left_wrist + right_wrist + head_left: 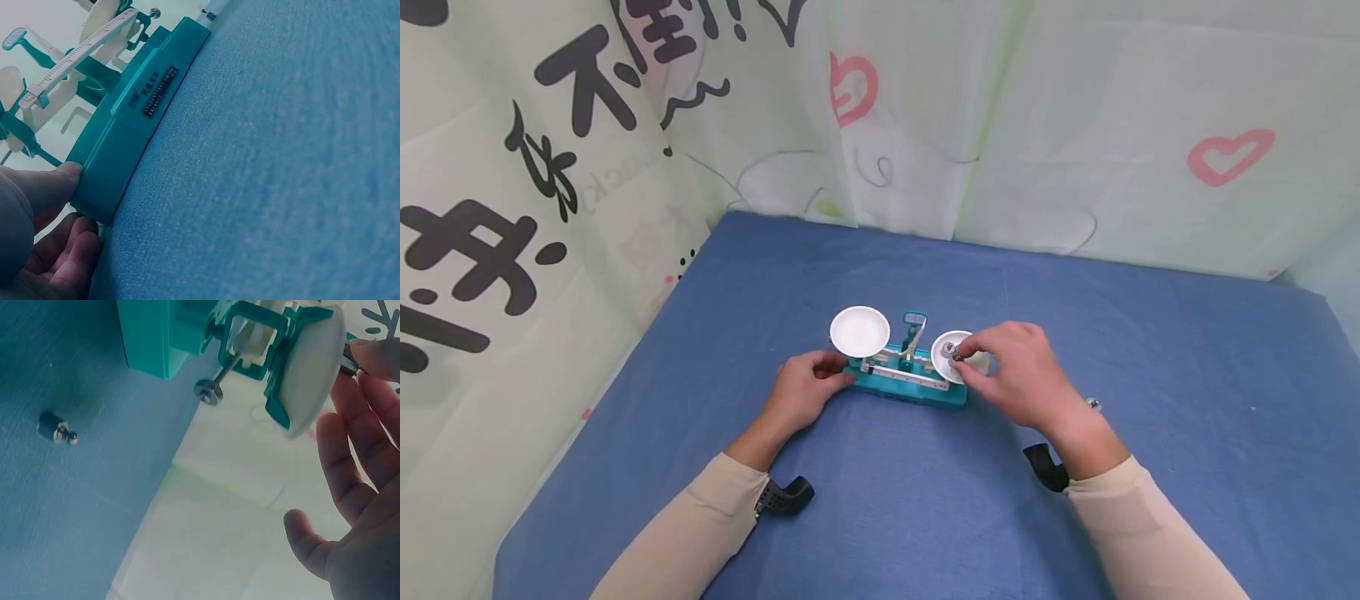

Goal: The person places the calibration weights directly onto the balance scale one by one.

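Note:
A teal balance scale point(898, 385) with two white pans stands mid-table in the head view. My left hand point(801, 390) grips the left end of its base, thumb on the upper edge and fingers curled at the end face in the left wrist view. The left pan point(860, 332) has nothing on it. Over the right pan point(940, 371), my right hand point(1018, 375) pinches a small metal weight point(349, 364) between thumb and fingertips, right at the pan's surface. Beside it a larger metal weight point(948, 348) sits in that pan.
Another metal weight point(59, 430) stands on the blue tabletop point(880, 500), right of the scale and partly hidden by my right wrist in the head view. A pale curtain point(1060, 125) with printed hearts and black characters borders the table at the back and left.

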Motion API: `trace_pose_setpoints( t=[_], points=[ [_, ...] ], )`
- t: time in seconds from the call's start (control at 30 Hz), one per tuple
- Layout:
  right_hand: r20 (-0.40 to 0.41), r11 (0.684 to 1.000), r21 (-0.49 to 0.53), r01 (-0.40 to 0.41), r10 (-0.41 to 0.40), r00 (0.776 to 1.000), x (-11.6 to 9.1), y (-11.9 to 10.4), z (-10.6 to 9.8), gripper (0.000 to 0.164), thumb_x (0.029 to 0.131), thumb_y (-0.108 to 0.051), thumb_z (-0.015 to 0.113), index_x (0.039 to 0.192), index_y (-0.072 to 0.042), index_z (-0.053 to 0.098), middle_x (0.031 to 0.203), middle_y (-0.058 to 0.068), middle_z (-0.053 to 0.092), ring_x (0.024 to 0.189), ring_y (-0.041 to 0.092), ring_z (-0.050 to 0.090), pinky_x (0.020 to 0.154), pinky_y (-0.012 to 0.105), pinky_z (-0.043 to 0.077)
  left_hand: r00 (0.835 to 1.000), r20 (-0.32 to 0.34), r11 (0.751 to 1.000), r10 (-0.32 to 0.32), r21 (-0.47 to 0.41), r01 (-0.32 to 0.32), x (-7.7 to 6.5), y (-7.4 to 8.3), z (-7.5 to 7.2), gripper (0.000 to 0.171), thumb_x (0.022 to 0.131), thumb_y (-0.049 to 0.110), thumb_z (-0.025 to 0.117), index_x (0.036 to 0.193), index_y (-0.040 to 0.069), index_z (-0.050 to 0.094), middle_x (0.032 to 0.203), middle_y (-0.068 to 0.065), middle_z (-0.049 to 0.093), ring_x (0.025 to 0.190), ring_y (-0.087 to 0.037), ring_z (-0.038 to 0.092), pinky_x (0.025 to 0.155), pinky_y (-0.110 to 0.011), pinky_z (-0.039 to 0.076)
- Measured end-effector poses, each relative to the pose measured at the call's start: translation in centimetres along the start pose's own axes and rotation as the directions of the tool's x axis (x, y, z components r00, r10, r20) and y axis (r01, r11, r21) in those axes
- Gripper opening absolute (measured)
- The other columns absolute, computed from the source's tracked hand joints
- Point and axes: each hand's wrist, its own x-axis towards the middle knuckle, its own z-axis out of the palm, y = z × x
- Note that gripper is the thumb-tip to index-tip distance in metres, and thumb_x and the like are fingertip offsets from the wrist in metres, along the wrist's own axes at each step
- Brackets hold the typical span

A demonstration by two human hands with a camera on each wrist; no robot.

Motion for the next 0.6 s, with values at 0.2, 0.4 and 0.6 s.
trace_pose_setpoints(
  t=[0.2,0.4,0.6],
  points=[
    [0.016,0.999,-0.03,-0.013,0.013,1.0,0.27,-0.38,0.32,0.008,0.086,-0.008,0.075,0.093,-0.01,0.077,0.092,0.002,0.073,0.092,0.027,0.061,0.097,0.058,0.035,1.0,0.003,1.0,-0.013,0.007,0.013,0.04,0.09,-0.01,0.023,0.09,0.016,0.076,0.109,0.004,0.074,0.104,-0.008,0.072,0.093,-0.023,0.066,0.083,-0.042,0.053],
    [0.031,0.998,-0.065,-0.021,0.023,0.999,0.47,-0.63,0.5,0.007,0.086,-0.011,0.077,0.092,-0.011,0.077,0.09,0.0,0.074,0.086,0.025,0.056,0.087,0.055,0.038,1.0,0.002,1.0,-0.021,0.01,0.021,0.01,0.16,-0.04,0.023,0.09,0.016,0.076,0.11,0.004,0.074,0.103,-0.008,0.072,0.092,-0.022,0.065,0.083,-0.042,0.052],
    [0.045,0.995,-0.095,-0.018,0.022,0.999,0.62,-0.74,0.65,0.007,0.084,-0.013,0.08,0.091,-0.012,0.078,0.086,-0.002,0.074,0.081,0.023,0.054,0.077,0.049,0.039,1.0,0.0,1.0,-0.016,0.003,0.016,-0.07,0.13,-0.06,0.024,0.09,0.016,0.075,0.11,0.003,0.074,0.104,-0.008,0.072,0.093,-0.023,0.065,0.084,-0.042,0.053]
  ],
)
